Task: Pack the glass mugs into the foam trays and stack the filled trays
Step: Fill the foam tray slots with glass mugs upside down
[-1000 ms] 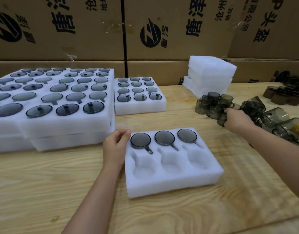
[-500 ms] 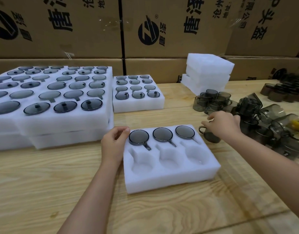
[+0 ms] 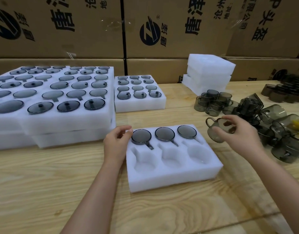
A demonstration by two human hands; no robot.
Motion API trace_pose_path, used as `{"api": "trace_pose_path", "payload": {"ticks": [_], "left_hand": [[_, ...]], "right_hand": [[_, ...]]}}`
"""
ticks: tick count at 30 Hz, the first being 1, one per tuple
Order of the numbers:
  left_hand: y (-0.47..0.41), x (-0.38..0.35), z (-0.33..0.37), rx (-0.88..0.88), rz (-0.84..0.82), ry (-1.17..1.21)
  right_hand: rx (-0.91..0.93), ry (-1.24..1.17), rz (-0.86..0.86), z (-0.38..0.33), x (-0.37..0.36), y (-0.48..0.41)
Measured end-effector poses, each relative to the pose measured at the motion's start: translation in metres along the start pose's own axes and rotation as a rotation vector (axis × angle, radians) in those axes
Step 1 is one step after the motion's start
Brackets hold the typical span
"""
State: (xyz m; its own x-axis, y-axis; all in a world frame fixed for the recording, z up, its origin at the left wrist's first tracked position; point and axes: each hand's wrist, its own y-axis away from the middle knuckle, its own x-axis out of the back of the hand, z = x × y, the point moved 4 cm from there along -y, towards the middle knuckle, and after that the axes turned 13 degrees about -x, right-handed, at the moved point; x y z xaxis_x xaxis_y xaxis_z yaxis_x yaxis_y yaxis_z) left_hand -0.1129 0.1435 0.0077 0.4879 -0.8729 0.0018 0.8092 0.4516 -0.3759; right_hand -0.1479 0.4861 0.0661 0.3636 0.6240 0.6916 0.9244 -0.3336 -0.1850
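A white foam tray point(image 3: 172, 176) lies on the wooden table in front of me. Its far row holds three smoky glass mugs point(image 3: 164, 134) upside down; the three near pockets are bare. My left hand point(image 3: 117, 142) rests against the tray's left far corner, fingers loosely curled. My right hand point(image 3: 238, 132) grips a smoky glass mug point(image 3: 216, 129) in the air just right of the tray, handle pointing left. A heap of loose mugs point(image 3: 256, 115) lies at the right.
Stacked filled foam trays point(image 3: 64, 122) cover the left side, with a smaller filled tray point(image 3: 140, 103) behind. A pile of bare foam trays point(image 3: 209, 73) stands at the back. Cardboard boxes point(image 3: 162, 27) wall off the far edge.
My right hand left the mug heap with one mug and carried it leftward, lifting it beside the tray. The left hand has stayed at the tray's corner.
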Motion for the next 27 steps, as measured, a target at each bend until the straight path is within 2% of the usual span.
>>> {"api": "trace_pose_path", "payload": {"ticks": [2,5,8,13,17,19,24,27], "left_hand": [[0.0,0.0,0.001,0.004,-0.008,-0.009],[0.002,0.0,0.002,0.008,-0.023,-0.004],[0.003,0.0,0.001,0.029,-0.029,0.018],[0.002,-0.001,0.0,0.027,-0.046,0.04],[0.002,-0.001,-0.001,0.036,-0.053,0.051],[0.002,-0.001,-0.002,0.044,-0.05,0.053],[0.004,-0.002,0.005,0.036,-0.081,0.036],[0.001,-0.004,0.031,-0.1,-0.086,-0.06]], "right_hand": [[0.061,-0.185,0.0,-0.007,0.013,0.014],[0.149,-0.307,-0.159,-0.025,0.02,0.04],[0.234,-0.193,-0.242,-0.04,0.014,0.06],[0.195,-0.01,-0.215,-0.044,-0.002,0.069],[0.267,0.181,-0.131,-0.047,-0.015,0.074],[0.29,0.217,-0.143,-0.048,-0.018,0.077],[0.335,0.308,-0.3,-0.048,-0.019,0.074],[0.237,0.128,-0.423,-0.052,-0.014,0.068]]}}
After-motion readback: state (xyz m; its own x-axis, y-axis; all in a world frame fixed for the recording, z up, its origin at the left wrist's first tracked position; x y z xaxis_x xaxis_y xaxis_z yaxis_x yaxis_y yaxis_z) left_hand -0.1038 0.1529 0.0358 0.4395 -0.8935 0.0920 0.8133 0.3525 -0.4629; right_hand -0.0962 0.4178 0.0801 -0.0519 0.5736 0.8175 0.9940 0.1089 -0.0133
